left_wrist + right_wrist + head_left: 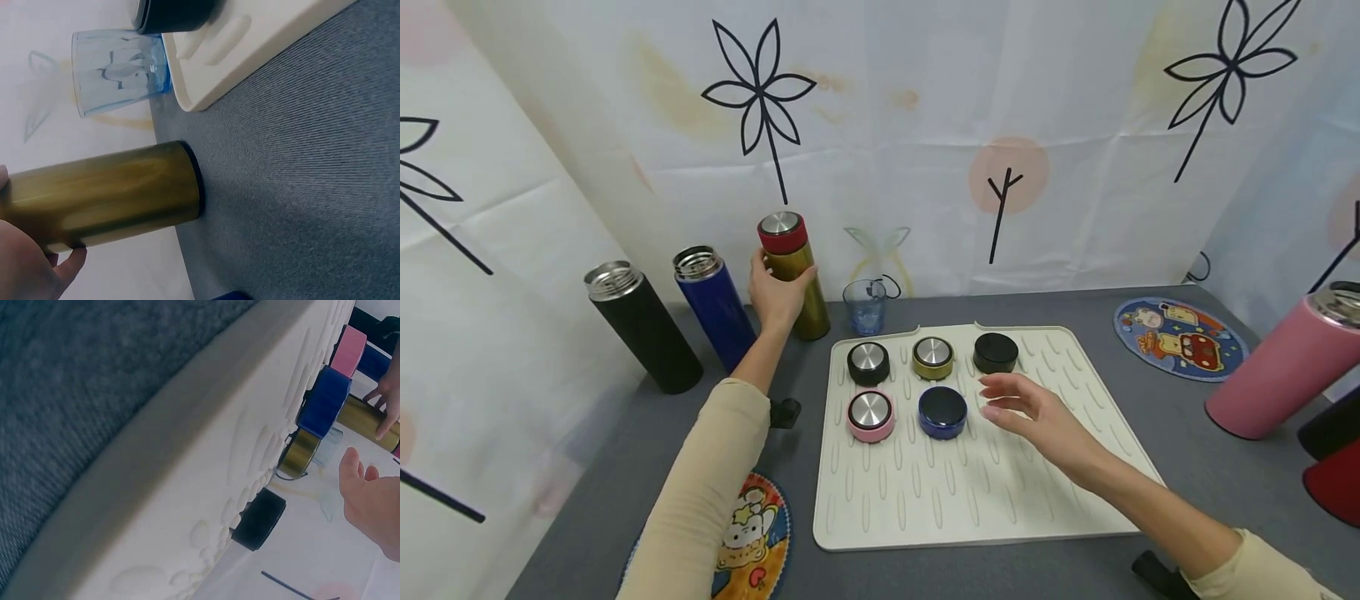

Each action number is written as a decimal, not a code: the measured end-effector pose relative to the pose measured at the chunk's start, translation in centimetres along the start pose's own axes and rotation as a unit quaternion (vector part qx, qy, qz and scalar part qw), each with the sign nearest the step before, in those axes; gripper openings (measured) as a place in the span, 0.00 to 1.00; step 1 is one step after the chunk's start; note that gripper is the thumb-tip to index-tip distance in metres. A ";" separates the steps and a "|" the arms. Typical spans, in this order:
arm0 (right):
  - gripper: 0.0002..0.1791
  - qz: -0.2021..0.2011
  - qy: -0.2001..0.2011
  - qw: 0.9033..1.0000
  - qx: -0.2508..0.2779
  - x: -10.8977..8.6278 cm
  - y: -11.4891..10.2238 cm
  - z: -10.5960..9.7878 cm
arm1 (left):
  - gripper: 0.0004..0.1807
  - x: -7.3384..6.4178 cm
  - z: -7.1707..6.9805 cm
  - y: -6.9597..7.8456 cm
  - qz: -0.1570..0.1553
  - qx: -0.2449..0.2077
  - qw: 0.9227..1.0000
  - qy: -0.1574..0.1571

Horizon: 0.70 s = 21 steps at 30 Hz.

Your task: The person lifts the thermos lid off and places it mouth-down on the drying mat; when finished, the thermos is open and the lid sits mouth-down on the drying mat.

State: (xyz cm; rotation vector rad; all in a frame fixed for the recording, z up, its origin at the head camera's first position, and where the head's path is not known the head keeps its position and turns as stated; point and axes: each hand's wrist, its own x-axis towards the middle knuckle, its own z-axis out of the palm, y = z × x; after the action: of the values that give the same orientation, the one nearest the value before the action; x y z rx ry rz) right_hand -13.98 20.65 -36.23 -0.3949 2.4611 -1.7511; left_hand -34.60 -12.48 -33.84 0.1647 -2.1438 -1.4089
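My left hand (777,293) grips a gold thermos bottle (811,312) around its upper body; a red lid (784,234) with a steel top sits on it. In the left wrist view the gold bottle's dark base (194,178) is at the grey table. My right hand (1033,417) hovers over the right part of the cream mat (1000,500), fingers loosely bent and holding nothing. Nearest to it are a blue lid (942,412) and a black lid (996,352). A gold lid (933,357), a steel-topped black lid (868,363) and a pink lid (871,416) also lie on the mat.
Left of the gold bottle stand lidless blue (717,308) and black (643,329) bottles. A clear glass (865,308) is behind the mat. At right are a pink bottle (1285,367), a red one (1337,492) and a round cartoon mat (1180,338); another cartoon mat (752,537) lies front left.
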 end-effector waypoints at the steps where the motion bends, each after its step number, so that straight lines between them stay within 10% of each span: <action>1: 0.27 0.002 -0.001 1.000 0.001 0.0 0.0 -0.1 | 0.45 -0.1 -0.1 0.0 0.002 -0.002 1.000 0.002; 13: 0.29 0.018 -0.014 0.999 0.034 0.3 -0.1 -0.7 | 0.45 -1.9 -1.9 1.6 0.090 -0.016 0.995 -0.047; 21: 0.29 0.010 -0.016 0.998 0.051 0.5 0.0 -1.0 | 0.42 -4.1 -3.9 3.5 0.197 -0.006 0.977 -0.080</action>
State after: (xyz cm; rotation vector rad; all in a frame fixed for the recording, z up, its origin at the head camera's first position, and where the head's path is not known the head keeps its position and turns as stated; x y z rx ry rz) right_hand -14.70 21.41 -35.86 -0.3830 2.3332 -1.8388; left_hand -28.51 -12.47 -31.27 -0.3727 -2.1423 -1.2335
